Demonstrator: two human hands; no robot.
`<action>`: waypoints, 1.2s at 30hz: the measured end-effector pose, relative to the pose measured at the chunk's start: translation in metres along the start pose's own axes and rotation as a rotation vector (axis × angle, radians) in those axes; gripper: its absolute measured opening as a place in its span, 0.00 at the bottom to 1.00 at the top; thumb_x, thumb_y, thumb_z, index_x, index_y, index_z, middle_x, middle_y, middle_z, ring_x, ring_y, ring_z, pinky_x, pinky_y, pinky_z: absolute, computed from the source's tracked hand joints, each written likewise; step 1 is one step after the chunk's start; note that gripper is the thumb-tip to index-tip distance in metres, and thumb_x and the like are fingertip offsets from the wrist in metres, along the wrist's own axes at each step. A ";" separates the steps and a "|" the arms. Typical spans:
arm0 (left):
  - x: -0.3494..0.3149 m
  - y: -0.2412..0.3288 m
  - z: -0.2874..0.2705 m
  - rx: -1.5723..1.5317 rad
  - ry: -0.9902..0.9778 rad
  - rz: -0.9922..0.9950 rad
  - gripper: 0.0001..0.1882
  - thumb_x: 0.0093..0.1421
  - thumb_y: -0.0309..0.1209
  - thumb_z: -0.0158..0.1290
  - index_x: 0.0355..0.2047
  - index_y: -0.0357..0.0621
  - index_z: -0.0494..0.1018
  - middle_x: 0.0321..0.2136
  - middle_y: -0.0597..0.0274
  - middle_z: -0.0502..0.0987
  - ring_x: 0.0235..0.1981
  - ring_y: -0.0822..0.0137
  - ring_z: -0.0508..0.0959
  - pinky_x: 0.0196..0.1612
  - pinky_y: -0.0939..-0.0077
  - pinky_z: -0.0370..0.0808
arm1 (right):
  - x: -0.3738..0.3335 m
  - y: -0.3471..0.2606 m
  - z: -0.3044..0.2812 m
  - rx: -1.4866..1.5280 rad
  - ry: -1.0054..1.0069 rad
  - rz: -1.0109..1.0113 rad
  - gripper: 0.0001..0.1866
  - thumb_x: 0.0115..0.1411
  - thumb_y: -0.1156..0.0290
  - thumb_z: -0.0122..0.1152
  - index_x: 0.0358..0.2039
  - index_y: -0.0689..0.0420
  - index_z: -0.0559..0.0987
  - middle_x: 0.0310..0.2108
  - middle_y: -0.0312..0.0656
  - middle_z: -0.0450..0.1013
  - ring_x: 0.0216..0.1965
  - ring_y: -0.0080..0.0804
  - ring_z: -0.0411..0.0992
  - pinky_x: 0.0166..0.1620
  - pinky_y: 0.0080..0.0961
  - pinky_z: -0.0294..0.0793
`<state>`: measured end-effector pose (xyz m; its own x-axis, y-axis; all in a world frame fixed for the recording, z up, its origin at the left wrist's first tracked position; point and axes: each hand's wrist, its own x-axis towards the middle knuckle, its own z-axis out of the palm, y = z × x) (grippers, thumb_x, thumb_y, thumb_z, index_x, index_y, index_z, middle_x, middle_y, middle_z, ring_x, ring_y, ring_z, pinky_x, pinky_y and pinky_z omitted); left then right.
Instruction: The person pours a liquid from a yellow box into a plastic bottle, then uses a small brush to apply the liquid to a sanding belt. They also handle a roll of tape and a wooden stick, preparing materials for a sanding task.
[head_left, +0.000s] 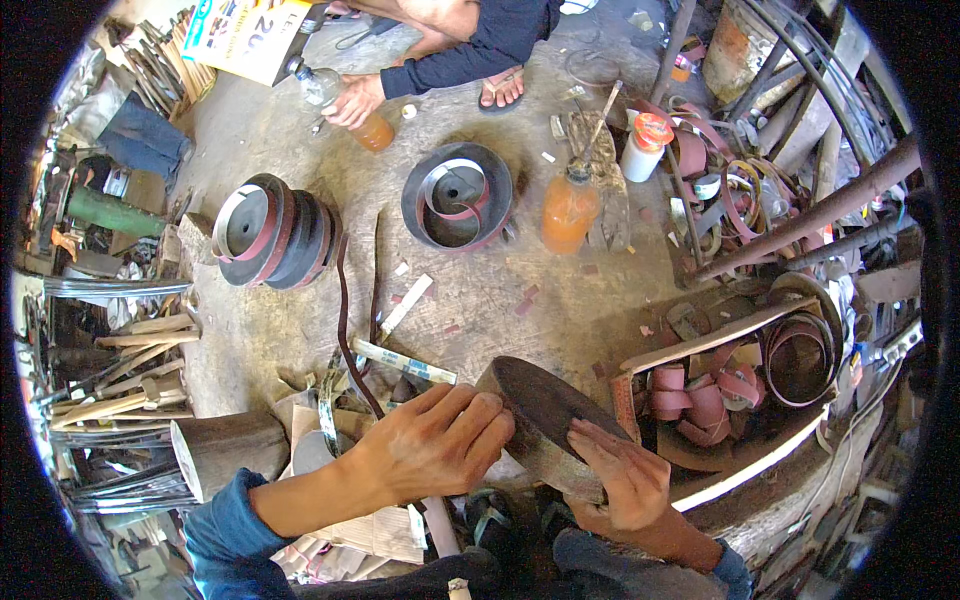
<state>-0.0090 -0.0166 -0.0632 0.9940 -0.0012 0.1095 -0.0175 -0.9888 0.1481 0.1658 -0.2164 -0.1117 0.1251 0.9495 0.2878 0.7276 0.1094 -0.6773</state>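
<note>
A thick dark disc-shaped wheel (pixel 546 425) is tilted in front of me, its rim worn and greyish. My right hand (pixel 622 478) grips it from the right, fingers over the upper face and the palm by the rim. My left hand (pixel 440 440) is closed at the wheel's left rim, fingers curled together; whatever they pinch is hidden. Beyond it lie a printed strip (pixel 405 361) and a long dark curved strip (pixel 350 330). Farther off, a stack of similar wheels (pixel 290 235) and a single wheel (pixel 458 196) with a coiled reddish band rest on the floor.
A wooden box (pixel 690 485) with reddish abrasive rolls stands at right. An orange-filled bottle (pixel 570 212) and white jar (pixel 645 150) stand on the floor. Across from me, another person's hand (pixel 355 100) holds a bottle (pixel 374 134). Metal bars (pixel 800 215) slant at right; wood pieces (pixel 140 365) lie left.
</note>
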 end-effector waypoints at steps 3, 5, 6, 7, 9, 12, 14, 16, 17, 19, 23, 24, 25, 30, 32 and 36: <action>-0.001 -0.002 -0.002 -0.279 -0.073 -0.038 0.20 0.49 0.38 0.60 0.37 0.39 0.69 0.37 0.57 0.73 0.37 0.58 0.77 0.43 0.70 0.76 | -0.008 0.005 -0.002 0.025 -0.004 0.265 0.31 0.48 0.71 0.69 0.54 0.66 0.75 0.50 0.57 0.76 0.49 0.49 0.78 0.50 0.35 0.80; -0.004 0.004 -0.005 -0.418 -0.161 0.040 0.22 0.50 0.40 0.61 0.38 0.39 0.68 0.37 0.55 0.73 0.39 0.55 0.77 0.44 0.69 0.76 | -0.012 0.012 -0.004 0.080 0.033 0.438 0.31 0.47 0.74 0.71 0.53 0.67 0.75 0.50 0.59 0.76 0.50 0.52 0.77 0.53 0.37 0.79; -0.004 0.009 -0.006 -0.489 -0.196 0.056 0.23 0.50 0.41 0.62 0.38 0.38 0.68 0.37 0.54 0.73 0.40 0.54 0.77 0.45 0.68 0.76 | -0.015 0.015 -0.004 0.068 0.056 0.362 0.31 0.47 0.74 0.71 0.53 0.66 0.75 0.50 0.58 0.76 0.51 0.52 0.77 0.54 0.38 0.78; -0.006 0.010 -0.009 -0.501 -0.297 0.032 0.23 0.52 0.40 0.64 0.39 0.38 0.69 0.39 0.51 0.74 0.41 0.51 0.77 0.47 0.64 0.75 | -0.016 0.016 -0.003 0.061 0.093 0.291 0.31 0.46 0.74 0.71 0.53 0.65 0.75 0.51 0.58 0.76 0.51 0.52 0.77 0.55 0.39 0.77; -0.007 0.010 -0.013 -0.642 -0.119 -0.287 0.24 0.52 0.38 0.64 0.43 0.38 0.70 0.42 0.49 0.74 0.43 0.50 0.77 0.48 0.62 0.75 | -0.017 0.017 -0.001 0.152 0.165 0.219 0.32 0.45 0.76 0.72 0.53 0.61 0.75 0.52 0.57 0.75 0.52 0.52 0.76 0.57 0.40 0.74; -0.003 0.006 -0.011 -0.576 0.085 -0.303 0.31 0.54 0.31 0.63 0.57 0.37 0.68 0.51 0.47 0.74 0.50 0.50 0.76 0.53 0.62 0.76 | -0.015 0.012 0.001 0.289 0.137 0.194 0.31 0.44 0.78 0.72 0.53 0.61 0.75 0.53 0.56 0.75 0.53 0.51 0.77 0.57 0.39 0.75; 0.002 0.004 -0.003 -0.473 0.014 -0.169 0.34 0.54 0.30 0.62 0.62 0.38 0.66 0.55 0.48 0.73 0.53 0.51 0.76 0.55 0.64 0.75 | -0.013 0.005 -0.001 0.352 0.118 0.272 0.27 0.48 0.76 0.72 0.50 0.61 0.76 0.51 0.54 0.77 0.51 0.46 0.78 0.55 0.37 0.76; 0.002 0.007 0.003 -0.359 0.112 -0.121 0.31 0.51 0.27 0.60 0.58 0.36 0.71 0.57 0.51 0.74 0.55 0.54 0.77 0.56 0.65 0.76 | -0.012 -0.001 -0.005 0.378 0.084 0.346 0.25 0.49 0.75 0.73 0.50 0.62 0.77 0.49 0.53 0.78 0.51 0.43 0.79 0.54 0.36 0.77; 0.001 0.009 0.005 -0.326 0.154 -0.099 0.30 0.50 0.27 0.59 0.56 0.36 0.73 0.56 0.51 0.75 0.54 0.55 0.77 0.56 0.66 0.77 | -0.010 -0.002 -0.007 0.434 0.091 0.352 0.25 0.50 0.74 0.74 0.49 0.61 0.78 0.49 0.53 0.78 0.51 0.41 0.79 0.54 0.35 0.77; -0.002 0.014 0.009 -0.270 0.235 -0.074 0.23 0.51 0.26 0.56 0.50 0.34 0.77 0.52 0.52 0.78 0.53 0.57 0.79 0.54 0.68 0.79 | -0.008 -0.003 -0.009 0.523 0.111 0.392 0.24 0.50 0.72 0.75 0.49 0.61 0.79 0.48 0.51 0.79 0.50 0.38 0.79 0.53 0.33 0.77; -0.006 0.016 0.013 -0.288 0.192 0.005 0.20 0.52 0.28 0.57 0.47 0.38 0.79 0.50 0.54 0.80 0.53 0.58 0.79 0.54 0.69 0.79 | -0.009 0.003 -0.008 0.526 0.036 0.415 0.26 0.49 0.72 0.77 0.49 0.60 0.80 0.50 0.49 0.78 0.51 0.38 0.78 0.56 0.31 0.75; -0.006 0.016 0.013 -0.313 0.236 0.047 0.20 0.52 0.28 0.57 0.47 0.38 0.79 0.50 0.55 0.80 0.53 0.58 0.80 0.53 0.70 0.79 | -0.009 0.005 -0.007 0.547 0.024 0.416 0.27 0.48 0.72 0.77 0.50 0.60 0.80 0.51 0.49 0.78 0.51 0.39 0.78 0.56 0.31 0.75; -0.005 0.016 0.013 -0.335 0.257 0.082 0.19 0.52 0.28 0.58 0.46 0.39 0.80 0.49 0.55 0.80 0.52 0.58 0.80 0.53 0.70 0.80 | -0.010 0.007 -0.007 0.570 0.028 0.412 0.27 0.48 0.72 0.77 0.50 0.60 0.80 0.51 0.49 0.78 0.51 0.39 0.78 0.56 0.31 0.75; 0.005 0.022 0.013 -0.378 0.237 0.032 0.18 0.51 0.27 0.60 0.43 0.37 0.81 0.45 0.59 0.80 0.45 0.61 0.80 0.46 0.73 0.82 | -0.016 0.012 -0.007 0.498 0.050 0.357 0.30 0.46 0.72 0.78 0.52 0.58 0.80 0.47 0.47 0.77 0.50 0.39 0.76 0.55 0.32 0.74; 0.007 0.025 0.014 -0.327 0.228 0.024 0.19 0.48 0.27 0.60 0.43 0.40 0.81 0.45 0.59 0.79 0.45 0.63 0.80 0.45 0.74 0.81 | -0.017 0.010 -0.008 0.479 0.047 0.389 0.29 0.46 0.72 0.78 0.51 0.57 0.80 0.45 0.47 0.77 0.49 0.40 0.76 0.54 0.32 0.74; 0.003 0.028 0.013 -0.355 0.217 0.060 0.22 0.45 0.27 0.60 0.44 0.42 0.81 0.44 0.59 0.79 0.44 0.63 0.79 0.44 0.74 0.81 | -0.019 0.008 -0.007 0.510 0.031 0.388 0.28 0.47 0.72 0.78 0.51 0.56 0.81 0.45 0.47 0.77 0.49 0.40 0.76 0.53 0.32 0.74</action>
<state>-0.0052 -0.0463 -0.0716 0.9451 0.0118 0.3267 -0.1484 -0.8750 0.4609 0.1739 -0.2355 -0.1173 0.3397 0.9401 -0.0285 0.2146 -0.1070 -0.9708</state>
